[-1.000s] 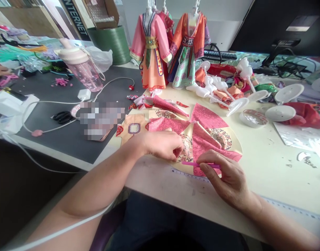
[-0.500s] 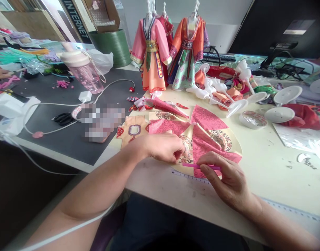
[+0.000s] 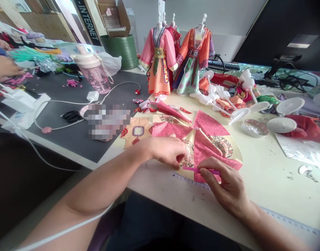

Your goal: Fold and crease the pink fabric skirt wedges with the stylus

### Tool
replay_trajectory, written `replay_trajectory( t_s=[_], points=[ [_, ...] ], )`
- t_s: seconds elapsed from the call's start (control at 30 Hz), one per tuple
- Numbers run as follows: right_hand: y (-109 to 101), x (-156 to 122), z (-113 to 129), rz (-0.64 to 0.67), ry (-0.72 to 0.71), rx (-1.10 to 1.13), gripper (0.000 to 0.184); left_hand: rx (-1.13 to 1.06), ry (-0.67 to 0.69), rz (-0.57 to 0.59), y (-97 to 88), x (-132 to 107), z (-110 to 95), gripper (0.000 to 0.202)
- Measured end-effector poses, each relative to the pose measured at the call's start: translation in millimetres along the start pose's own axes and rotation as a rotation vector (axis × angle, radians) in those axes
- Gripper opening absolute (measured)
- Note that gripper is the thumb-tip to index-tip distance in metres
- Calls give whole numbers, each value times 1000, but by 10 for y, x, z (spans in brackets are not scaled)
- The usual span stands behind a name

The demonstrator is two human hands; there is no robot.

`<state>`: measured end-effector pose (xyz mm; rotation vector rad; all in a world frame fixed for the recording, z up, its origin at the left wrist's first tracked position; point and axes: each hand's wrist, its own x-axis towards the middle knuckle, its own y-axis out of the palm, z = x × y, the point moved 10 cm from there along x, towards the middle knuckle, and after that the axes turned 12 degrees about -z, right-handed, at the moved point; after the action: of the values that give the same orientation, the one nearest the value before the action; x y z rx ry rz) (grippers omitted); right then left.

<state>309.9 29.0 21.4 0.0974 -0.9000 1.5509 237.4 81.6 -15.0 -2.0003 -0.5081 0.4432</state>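
A fan-shaped piece of pink and cream patterned fabric lies spread on the table before me. My left hand rests over its near left part, fingers curled and closed at the cloth; the fingertips are partly hidden. Between the thumb and fingers of my right hand is a thin magenta pen-like stick, lying level with its tip pointing left beside my left fingertips. A strip with ruler marks runs along the fabric's near edge. Left of the fabric is a beige printed cloth piece.
Two dressed doll forms stand at the back. White doll stands and a tape roll are on the right. A tumbler, black scissors and cables lie left. Another person's hand is at far left.
The whole view has shifted, so the scene sits slightly lower and further right. My hands and the magenta stick keep nearly the same place on the fabric. More of the other person's hand shows.
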Motion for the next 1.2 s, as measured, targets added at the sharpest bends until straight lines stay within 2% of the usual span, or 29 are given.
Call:
replay_trajectory(
  t_s=[0.17,0.37,0.73,0.93,1.2],
  points=[
    [-18,-26,-106,-26,90,7,8,-27,46,10,-19,11,-82,6],
    [-73,-52,-216,-91,184,8,11,16,31,23,-23,14,-91,10],
    [-137,-40,-196,-132,153,-29,9,25,10,43,-54,-29,-63,1],
    [-132,-40,-170,-126,135,1,9,9,-4,32,-61,-31,-13,9],
    [-43,-48,-157,-54,139,12,8,9,12,19,-35,-28,-28,12]
  ],
)
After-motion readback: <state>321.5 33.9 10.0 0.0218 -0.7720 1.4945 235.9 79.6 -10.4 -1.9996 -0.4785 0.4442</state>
